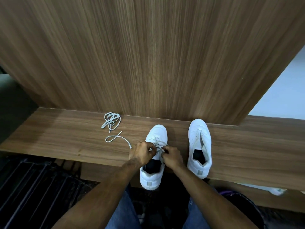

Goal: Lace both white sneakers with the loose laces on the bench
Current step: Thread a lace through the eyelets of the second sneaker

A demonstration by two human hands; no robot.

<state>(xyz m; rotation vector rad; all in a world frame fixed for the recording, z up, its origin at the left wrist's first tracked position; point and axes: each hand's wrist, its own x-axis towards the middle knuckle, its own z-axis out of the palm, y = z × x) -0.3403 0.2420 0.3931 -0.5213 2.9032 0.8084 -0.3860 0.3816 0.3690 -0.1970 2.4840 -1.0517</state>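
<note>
Wood-grain panelling rises behind the long bench (66, 139). At about ten o'clock from the hands a loose lace (111, 122) lies bunched on it, one end trailing toward them. Next, the left hand (142, 153) and right hand (171, 157) each pinch a lace end over the left sneaker (156, 133), partly laced, toe pointing to twelve, long axis twelve to six, heel overhanging the bench edge. At three o'clock, the right sneaker (198, 139) stands parallel and looks unlaced, so roughly half or more remains.

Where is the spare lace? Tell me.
In the head view, the spare lace lies bunched on the bench by the back panel, left of the left sneaker.
</note>
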